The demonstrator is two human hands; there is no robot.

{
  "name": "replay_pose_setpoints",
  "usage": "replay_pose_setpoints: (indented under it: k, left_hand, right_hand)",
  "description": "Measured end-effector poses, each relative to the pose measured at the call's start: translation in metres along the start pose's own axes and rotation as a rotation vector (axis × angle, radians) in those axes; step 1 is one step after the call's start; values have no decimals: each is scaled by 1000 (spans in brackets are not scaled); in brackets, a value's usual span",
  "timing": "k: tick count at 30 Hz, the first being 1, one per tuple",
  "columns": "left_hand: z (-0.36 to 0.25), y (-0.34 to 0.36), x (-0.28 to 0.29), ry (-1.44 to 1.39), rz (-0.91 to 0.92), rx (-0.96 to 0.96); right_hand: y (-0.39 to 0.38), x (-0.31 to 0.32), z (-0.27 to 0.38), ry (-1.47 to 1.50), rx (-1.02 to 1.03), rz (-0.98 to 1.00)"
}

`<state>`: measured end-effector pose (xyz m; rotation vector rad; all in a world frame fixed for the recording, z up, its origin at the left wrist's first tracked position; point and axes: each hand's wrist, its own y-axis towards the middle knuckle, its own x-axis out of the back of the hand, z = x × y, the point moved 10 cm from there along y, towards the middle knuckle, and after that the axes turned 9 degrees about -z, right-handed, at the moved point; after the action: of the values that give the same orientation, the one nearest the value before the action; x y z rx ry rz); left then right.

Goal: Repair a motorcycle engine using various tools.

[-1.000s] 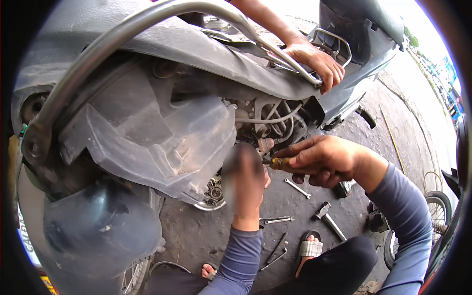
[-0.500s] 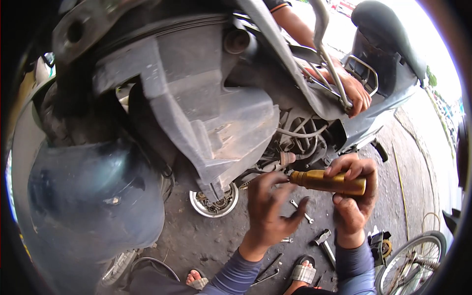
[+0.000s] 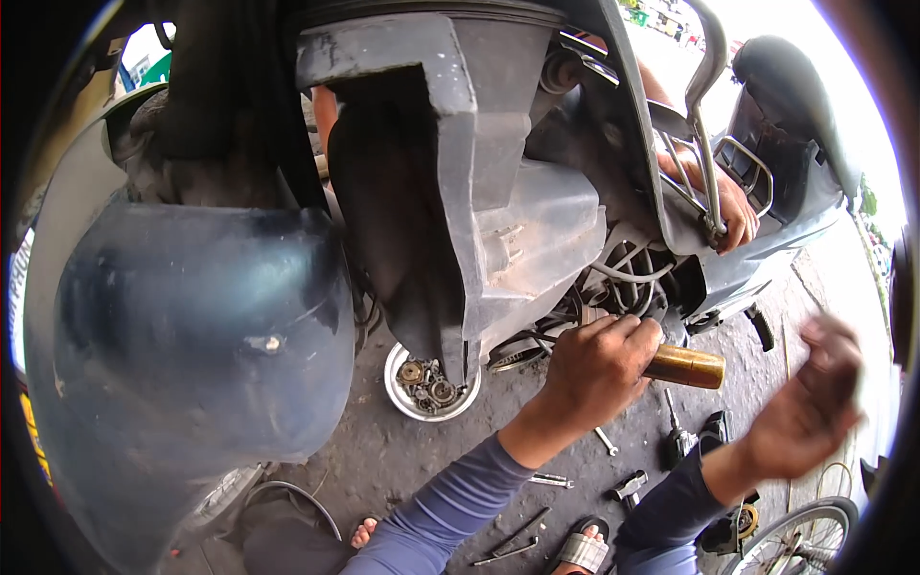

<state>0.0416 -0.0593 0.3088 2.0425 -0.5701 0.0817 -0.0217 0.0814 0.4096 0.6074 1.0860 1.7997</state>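
My left hand (image 3: 599,372) is closed round a brass-coloured cylindrical tool (image 3: 688,367). The tool's thick, blunt end sticks out to the right; its other end is hidden in my fist. It is held just below the exposed cables and mechanical parts (image 3: 628,278) of a grey, partly dismantled scooter. Apart from the tool, at the right, is my right hand (image 3: 805,412), raised and smeared by motion. Its fingers are too blurred to read. Close to my left hand is the scooter's grey plastic underbody panel (image 3: 537,244).
A round metal dish (image 3: 398,398) of greasy parts stands on the ground below the panel. Wrenches (image 3: 606,441) and a hammer (image 3: 628,484) lie near my feet. Another person's hand (image 3: 733,216) rests by the scooter's metal rail. A bicycle wheel (image 3: 800,541) is at lower right.
The brass-coloured tool has passed from my right hand into my left. My right hand has swung away to the right. The view has shifted, so the scooter appears farther right.
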Motion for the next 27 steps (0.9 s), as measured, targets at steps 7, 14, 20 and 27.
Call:
replay_pose_setpoints:
  k: [7, 14, 20, 27]
  left_hand:
    - [18, -8, 21, 65, -105, 21]
    - [-7, -7, 11, 8, -119, -61]
    - [-1, -1, 13, 7, -116, -9]
    - [10, 11, 11, 73, -173, 53]
  right_hand:
    - [17, 7, -9, 70, 36, -53]
    - [-16, -35, -31, -13, -115, 165]
    - [1, -22, -21, 25, -51, 112]
    - [6, -69, -51, -79, -87, 309]
